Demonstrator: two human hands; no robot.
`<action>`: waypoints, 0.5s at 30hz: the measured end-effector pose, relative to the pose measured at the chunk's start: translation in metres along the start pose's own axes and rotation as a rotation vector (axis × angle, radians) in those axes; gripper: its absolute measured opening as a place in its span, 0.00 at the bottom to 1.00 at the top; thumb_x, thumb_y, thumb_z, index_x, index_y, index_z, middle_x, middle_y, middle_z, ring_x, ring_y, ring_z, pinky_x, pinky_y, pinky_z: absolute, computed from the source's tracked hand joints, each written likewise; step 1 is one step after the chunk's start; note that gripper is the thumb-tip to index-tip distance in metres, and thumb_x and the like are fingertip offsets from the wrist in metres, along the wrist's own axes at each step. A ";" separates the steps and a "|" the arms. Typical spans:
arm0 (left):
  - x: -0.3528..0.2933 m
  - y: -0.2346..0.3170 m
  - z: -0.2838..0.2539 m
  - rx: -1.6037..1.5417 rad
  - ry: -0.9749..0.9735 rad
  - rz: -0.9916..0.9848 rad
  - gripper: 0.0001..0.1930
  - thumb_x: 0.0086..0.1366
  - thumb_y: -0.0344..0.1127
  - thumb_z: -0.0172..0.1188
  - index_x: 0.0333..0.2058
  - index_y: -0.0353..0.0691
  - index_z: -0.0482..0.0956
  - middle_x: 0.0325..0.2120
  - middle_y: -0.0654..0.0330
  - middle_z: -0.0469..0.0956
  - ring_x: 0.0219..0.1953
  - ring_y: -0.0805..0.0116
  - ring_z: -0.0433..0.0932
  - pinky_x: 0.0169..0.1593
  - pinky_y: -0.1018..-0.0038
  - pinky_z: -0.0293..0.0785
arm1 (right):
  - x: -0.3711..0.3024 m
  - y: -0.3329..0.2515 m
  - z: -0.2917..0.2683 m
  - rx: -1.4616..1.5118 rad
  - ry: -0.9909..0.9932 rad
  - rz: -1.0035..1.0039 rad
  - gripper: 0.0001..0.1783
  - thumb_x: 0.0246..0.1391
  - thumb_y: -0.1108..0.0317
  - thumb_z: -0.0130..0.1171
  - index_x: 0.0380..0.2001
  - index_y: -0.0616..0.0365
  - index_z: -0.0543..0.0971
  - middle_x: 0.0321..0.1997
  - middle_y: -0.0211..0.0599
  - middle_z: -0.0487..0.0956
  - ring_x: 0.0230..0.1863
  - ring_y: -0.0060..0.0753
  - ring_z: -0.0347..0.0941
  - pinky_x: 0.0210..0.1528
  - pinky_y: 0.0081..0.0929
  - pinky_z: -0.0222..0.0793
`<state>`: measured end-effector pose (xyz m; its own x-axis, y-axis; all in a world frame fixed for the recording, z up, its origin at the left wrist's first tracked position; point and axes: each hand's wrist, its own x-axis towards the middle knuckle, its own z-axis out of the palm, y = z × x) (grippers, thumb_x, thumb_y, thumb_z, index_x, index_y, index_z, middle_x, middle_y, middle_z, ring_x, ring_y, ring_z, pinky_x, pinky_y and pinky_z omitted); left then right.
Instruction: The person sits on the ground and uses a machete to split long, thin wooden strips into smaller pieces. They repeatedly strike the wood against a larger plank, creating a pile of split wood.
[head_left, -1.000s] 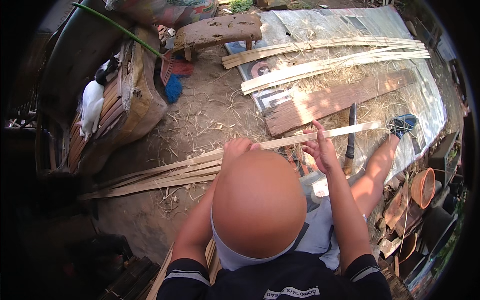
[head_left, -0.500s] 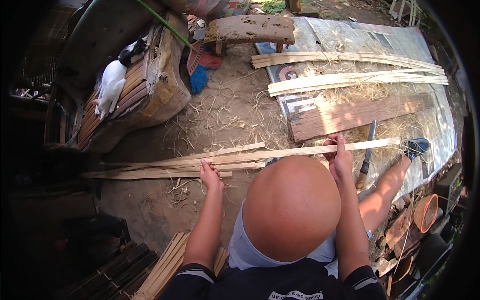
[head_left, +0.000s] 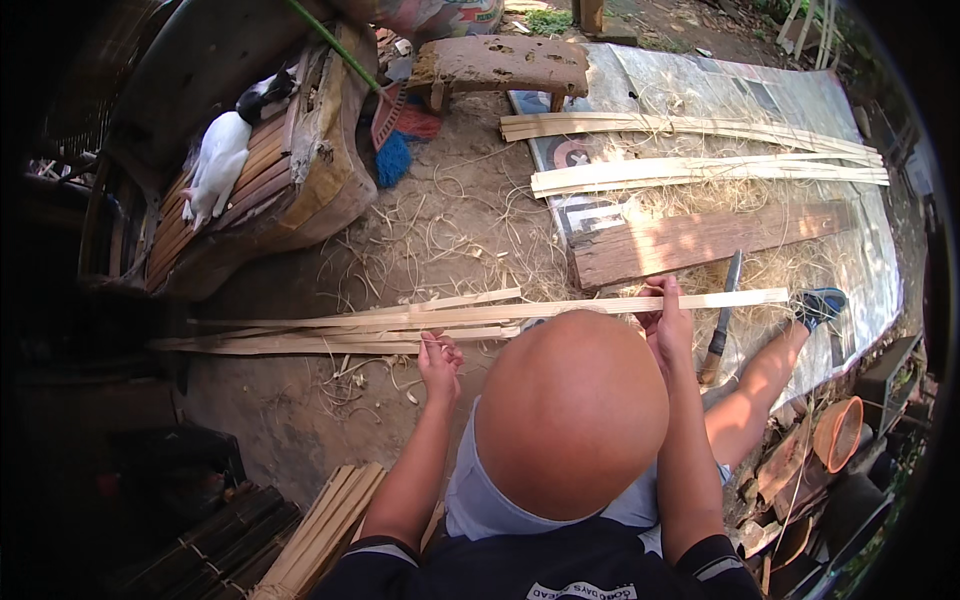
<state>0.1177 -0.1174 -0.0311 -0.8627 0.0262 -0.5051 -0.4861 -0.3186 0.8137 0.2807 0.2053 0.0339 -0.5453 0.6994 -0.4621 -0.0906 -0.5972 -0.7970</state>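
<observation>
A long pale bamboo strip [head_left: 735, 299] crosses in front of me, pinched by my right hand [head_left: 668, 315] near its right end. My left hand [head_left: 441, 368] is just below the strip, its fingers loosely bent and apart, with nothing visible in them. Behind that hand, more strips [head_left: 290, 346] lie on the ground, their far ends running left into shadow. A knife [head_left: 724, 318] with a dark blade and wooden handle lies right of my right hand. Part of the long strip is hidden behind my head.
A wooden plank [head_left: 700, 242] and two bundles of strips [head_left: 690, 122] rest on a printed sheet [head_left: 880, 250] strewn with shavings. A low bench [head_left: 500, 65] stands beyond. A cat [head_left: 218, 160] lies on a slatted seat at left, beside a rake [head_left: 387, 115]. More strips [head_left: 325, 530] are at lower left.
My left hand has come off the long strip and moved down and slightly right, its fingers loosening. My right hand still holds the strip. The whole view has shifted a little.
</observation>
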 end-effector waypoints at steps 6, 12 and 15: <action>0.027 0.006 -0.029 0.861 -0.232 0.764 0.18 0.78 0.44 0.52 0.29 0.41 0.72 0.14 0.74 0.65 0.17 0.76 0.67 0.23 0.73 0.66 | 0.000 0.003 0.003 0.001 -0.028 -0.006 0.19 0.76 0.52 0.46 0.48 0.56 0.77 0.38 0.30 0.77 0.38 0.22 0.76 0.45 0.27 0.80; 0.028 0.001 -0.050 0.471 -0.004 0.617 0.18 0.71 0.35 0.61 0.54 0.35 0.69 0.44 0.54 0.70 0.38 0.65 0.69 0.42 0.73 0.70 | -0.002 0.004 0.004 0.008 -0.072 -0.010 0.19 0.76 0.52 0.45 0.48 0.56 0.76 0.38 0.31 0.77 0.38 0.23 0.76 0.45 0.28 0.80; 0.035 0.025 -0.043 0.992 0.190 0.857 0.18 0.70 0.39 0.64 0.53 0.38 0.75 0.48 0.53 0.69 0.47 0.63 0.67 0.52 0.69 0.68 | -0.005 0.001 0.004 -0.002 -0.025 -0.010 0.19 0.76 0.52 0.46 0.48 0.56 0.76 0.38 0.30 0.77 0.38 0.23 0.77 0.44 0.28 0.80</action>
<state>0.0814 -0.1650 -0.0411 -0.9525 0.0074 0.3044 0.2338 0.6579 0.7159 0.2799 0.1992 0.0368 -0.5649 0.6953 -0.4443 -0.0945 -0.5894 -0.8023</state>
